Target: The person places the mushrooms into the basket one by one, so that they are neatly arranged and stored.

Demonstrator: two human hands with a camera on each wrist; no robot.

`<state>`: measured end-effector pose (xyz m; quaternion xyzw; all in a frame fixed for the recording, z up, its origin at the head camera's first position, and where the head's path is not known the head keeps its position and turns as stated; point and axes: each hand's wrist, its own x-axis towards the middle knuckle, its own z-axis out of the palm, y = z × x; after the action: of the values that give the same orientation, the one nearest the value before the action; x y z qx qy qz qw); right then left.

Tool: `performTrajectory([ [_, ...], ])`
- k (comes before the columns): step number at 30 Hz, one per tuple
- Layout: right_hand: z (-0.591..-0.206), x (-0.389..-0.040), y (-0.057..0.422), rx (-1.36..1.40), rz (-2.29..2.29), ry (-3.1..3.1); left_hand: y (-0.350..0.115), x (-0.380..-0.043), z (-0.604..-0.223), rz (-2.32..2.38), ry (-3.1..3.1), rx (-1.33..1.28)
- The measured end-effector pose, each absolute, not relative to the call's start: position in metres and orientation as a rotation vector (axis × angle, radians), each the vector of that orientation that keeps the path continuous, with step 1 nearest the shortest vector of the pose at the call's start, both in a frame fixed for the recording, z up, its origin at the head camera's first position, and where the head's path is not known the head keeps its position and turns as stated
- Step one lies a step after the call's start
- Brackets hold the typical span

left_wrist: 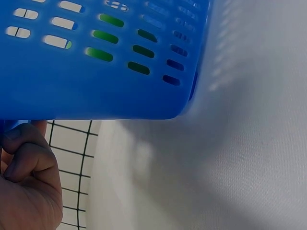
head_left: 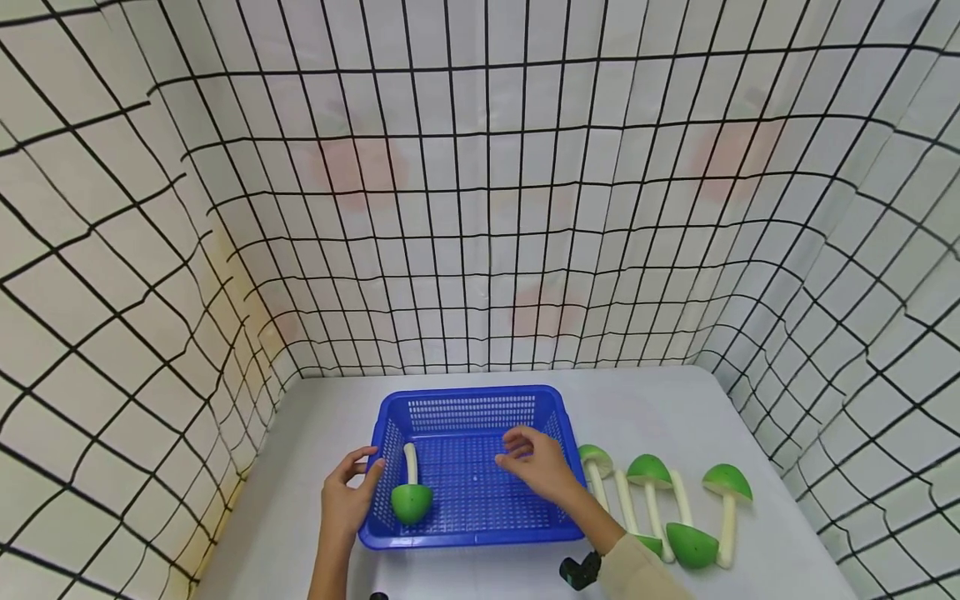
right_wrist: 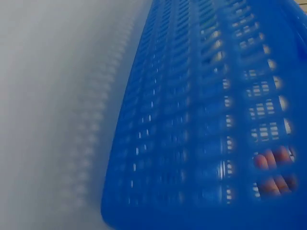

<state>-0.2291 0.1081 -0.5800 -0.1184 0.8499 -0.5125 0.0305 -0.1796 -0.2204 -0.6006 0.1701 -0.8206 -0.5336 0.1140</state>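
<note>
A blue plastic basket [head_left: 474, 540] with slotted walls stands on the white table. One toy mushroom [head_left: 412, 503], with a green cap and pale stem, lies inside near the left wall, cap toward the front. My left hand [head_left: 348, 496] grips the basket's left rim between thumb and fingers; in the left wrist view those fingers [left_wrist: 31, 160] are bent at the blue edge. Over the right part of the basket is my right hand [head_left: 536, 467], its fingers loosely bent with nothing between them. The right wrist view shows its fingertips [right_wrist: 271, 159] through the wall slots.
Several more green-capped toy mushrooms [head_left: 692, 546] lie to the right of the basket, some partly behind the right forearm. A small black object [head_left: 580, 572] is by the right sleeve. White walls with black grid lines [head_left: 487, 208] enclose the table at the back and sides.
</note>
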Motion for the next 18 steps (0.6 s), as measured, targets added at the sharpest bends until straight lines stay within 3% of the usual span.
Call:
performTrajectory([
  [18,-0.547,-0.227,0.189,-0.272,-1.705,2.7,-0.222,-0.179,-0.601,-1.566,-2.409,0.498],
])
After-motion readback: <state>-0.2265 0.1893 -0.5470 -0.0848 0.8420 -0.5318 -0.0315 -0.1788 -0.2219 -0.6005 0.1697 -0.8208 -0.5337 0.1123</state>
